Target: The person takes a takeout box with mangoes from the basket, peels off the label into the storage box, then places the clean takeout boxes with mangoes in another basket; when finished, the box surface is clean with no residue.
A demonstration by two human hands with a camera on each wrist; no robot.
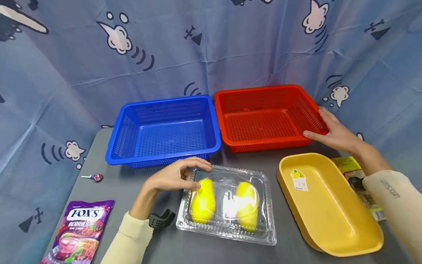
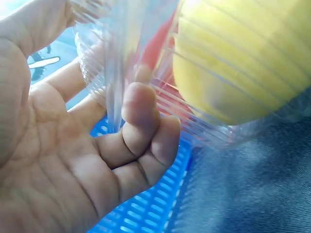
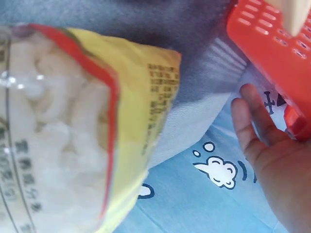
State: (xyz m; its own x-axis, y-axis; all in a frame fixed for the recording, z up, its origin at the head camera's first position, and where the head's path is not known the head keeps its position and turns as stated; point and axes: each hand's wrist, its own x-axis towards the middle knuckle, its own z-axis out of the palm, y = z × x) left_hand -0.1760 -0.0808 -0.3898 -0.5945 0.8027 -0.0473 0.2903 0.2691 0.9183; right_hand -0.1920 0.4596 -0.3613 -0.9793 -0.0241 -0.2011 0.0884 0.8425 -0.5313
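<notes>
My left hand (image 1: 179, 176) is at the left corner of a clear plastic clamshell box (image 1: 227, 234), its thumb over the lid. In the left wrist view the box's ribbed edge lies between thumb and fingers, with the last two fingers curled against the wall. Inside are two long yellow fruits (image 1: 203, 201), mango-like in shape. At the right side of a red basket (image 1: 260, 143) is my right hand (image 1: 334, 130), thumb over the rim and fingers along the outside. The right wrist view shows those fingers nearly straight, spread beside the basket wall.
A blue basket (image 1: 165, 157) stands left of the red one. Right of the box is a yellow tub (image 1: 333, 205) with a sticker, beside a yellow-edged packet (image 3: 141, 87). A lollipop (image 1: 97, 177) and a purple candy bag (image 1: 80, 231) lie left. A patterned curtain (image 1: 174, 47) hangs behind.
</notes>
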